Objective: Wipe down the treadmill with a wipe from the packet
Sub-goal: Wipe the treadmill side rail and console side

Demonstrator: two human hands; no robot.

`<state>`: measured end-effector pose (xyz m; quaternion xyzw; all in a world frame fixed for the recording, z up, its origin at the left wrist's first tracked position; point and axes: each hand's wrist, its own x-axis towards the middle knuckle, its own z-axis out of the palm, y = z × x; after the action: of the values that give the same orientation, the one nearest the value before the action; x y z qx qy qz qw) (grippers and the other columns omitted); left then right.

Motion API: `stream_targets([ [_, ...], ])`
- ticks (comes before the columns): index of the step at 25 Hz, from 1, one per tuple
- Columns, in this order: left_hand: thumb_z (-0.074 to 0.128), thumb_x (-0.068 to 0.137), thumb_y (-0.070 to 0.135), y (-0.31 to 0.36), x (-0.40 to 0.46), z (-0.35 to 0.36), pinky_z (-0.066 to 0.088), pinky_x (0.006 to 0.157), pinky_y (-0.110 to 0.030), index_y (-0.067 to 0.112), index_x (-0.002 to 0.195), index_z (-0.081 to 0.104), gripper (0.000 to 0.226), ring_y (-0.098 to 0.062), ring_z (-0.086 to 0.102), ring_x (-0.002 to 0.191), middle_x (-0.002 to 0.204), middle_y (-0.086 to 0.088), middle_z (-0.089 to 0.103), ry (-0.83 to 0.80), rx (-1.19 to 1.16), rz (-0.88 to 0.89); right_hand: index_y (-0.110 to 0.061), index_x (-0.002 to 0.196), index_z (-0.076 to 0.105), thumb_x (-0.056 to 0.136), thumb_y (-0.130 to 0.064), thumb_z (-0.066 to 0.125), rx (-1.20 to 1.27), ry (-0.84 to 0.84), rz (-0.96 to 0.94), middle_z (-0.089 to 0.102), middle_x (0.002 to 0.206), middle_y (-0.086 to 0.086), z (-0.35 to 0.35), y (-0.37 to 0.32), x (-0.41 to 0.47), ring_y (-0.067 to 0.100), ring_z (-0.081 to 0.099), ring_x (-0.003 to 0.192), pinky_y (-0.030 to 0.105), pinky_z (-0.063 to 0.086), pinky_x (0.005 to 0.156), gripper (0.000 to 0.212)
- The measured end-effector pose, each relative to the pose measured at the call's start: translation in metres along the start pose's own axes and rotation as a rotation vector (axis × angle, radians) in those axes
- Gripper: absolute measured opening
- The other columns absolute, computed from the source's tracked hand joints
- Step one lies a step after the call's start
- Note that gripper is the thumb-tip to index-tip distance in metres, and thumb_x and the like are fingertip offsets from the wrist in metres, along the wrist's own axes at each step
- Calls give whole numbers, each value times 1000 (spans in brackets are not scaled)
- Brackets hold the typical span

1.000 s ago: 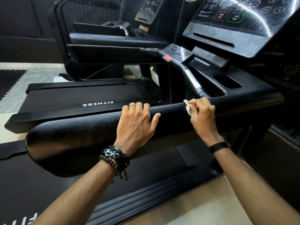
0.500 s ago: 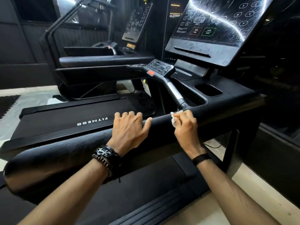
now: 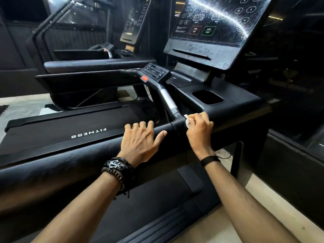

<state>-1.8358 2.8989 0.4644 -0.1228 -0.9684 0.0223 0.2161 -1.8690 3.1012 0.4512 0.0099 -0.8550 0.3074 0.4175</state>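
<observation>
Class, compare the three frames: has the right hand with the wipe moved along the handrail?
Cannot tell: the camera shifts, and the right hand keeps the wipe beside the silver grip bar's base on the handrail.

Both forearms are bare. Left wrist: stacked black bracelets point(image 3: 117, 169) with a silver anchor emblem and beads. Left hand point(image 3: 142, 142): one ring point(image 3: 135, 125). Right wrist: thin black band point(image 3: 210, 160).

A second treadmill point(image 3: 57, 130) stands just beyond, its belt edge printed FITNESS (upside down from here). Its own console point(image 3: 135, 23) rises at the far end, dark. Pale floor point(image 3: 22, 104) shows past it, with a black mat point(image 3: 3, 109) at the left edge.
</observation>
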Motion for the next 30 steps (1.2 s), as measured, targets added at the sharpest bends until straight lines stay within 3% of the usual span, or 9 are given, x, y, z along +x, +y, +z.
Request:
stream_targets([
  [4, 4, 94, 69, 12, 7, 2, 38, 83, -44, 22, 104, 50, 67, -28, 61, 95, 102, -6, 65, 19, 6, -27, -13, 95, 72, 97, -25, 47, 58, -151, -342, 64, 94, 3, 5, -12, -20, 21, 61, 81, 40, 40, 74, 28],
  [8, 6, 96, 68, 14, 1, 5, 39, 79, -42, 20, 101, 51, 66, -28, 60, 89, 96, -6, 63, 43, -1, -46, -14, 92, 72, 92, -10, 58, -6, -82, -43, 63, 97, 9, -1, 20, 27, 32, 62, 82, 36, 28, 78, 14],
  [13, 9, 97, 69, 15, 3, 3, 39, 76, -41, 21, 100, 51, 64, -28, 61, 90, 97, -5, 63, 28, -14, -63, -14, 100, 72, 92, -8, 60, 61, -160, -360, 63, 98, 3, 1, 9, -13, 20, 60, 82, 40, 38, 76, 15],
  [17, 8, 98, 69, 15, 1, 4, 38, 75, -40, 21, 96, 49, 63, -27, 60, 90, 96, -5, 63, 37, -12, -59, -12, 94, 72, 91, -6, 61, 23, -81, -87, 63, 97, 7, -3, 22, 20, 29, 62, 81, 38, 32, 79, 13],
  [21, 10, 97, 68, 15, 0, 3, 38, 72, -41, 21, 93, 49, 62, -28, 59, 84, 91, -5, 62, 77, -11, -55, -12, 98, 72, 91, -5, 62, 17, -166, -360, 62, 97, 4, 2, 11, -9, 23, 61, 81, 39, 39, 76, 13],
  [22, 12, 97, 67, 15, -1, 3, 39, 72, -41, 20, 94, 50, 61, -28, 58, 83, 90, -6, 61, 84, -11, -40, -12, 98, 72, 92, -5, 62, 20, -159, -341, 63, 96, 5, 1, 15, 0, 25, 62, 81, 39, 39, 76, 13],
  [25, 16, 99, 65, 15, -6, 5, 40, 73, -40, 17, 98, 52, 59, -27, 55, 81, 91, -7, 59, 111, -8, 20, -12, 94, 72, 91, -5, 61, -14, -60, -73, 62, 96, 9, 0, 14, 18, 31, 62, 82, 37, 30, 79, 13],
  [29, 16, 98, 67, 14, -8, 5, 39, 72, -40, 11, 114, 55, 69, -27, 54, 83, 96, -8, 57, 112, 9, 68, -14, 99, 71, 92, -8, 61, -11, -151, -370, 63, 95, 2, 2, -7, -22, 19, 60, 84, 38, 35, 76, 15],
  [30, 15, 97, 68, 13, -8, 5, 39, 73, -40, 10, 118, 54, 72, -27, 54, 84, 98, -8, 57, 102, 16, 84, -15, 99, 72, 92, -8, 61, -13, -157, -363, 63, 94, 1, -2, -2, -14, 19, 61, 84, 38, 35, 76, 15],
])
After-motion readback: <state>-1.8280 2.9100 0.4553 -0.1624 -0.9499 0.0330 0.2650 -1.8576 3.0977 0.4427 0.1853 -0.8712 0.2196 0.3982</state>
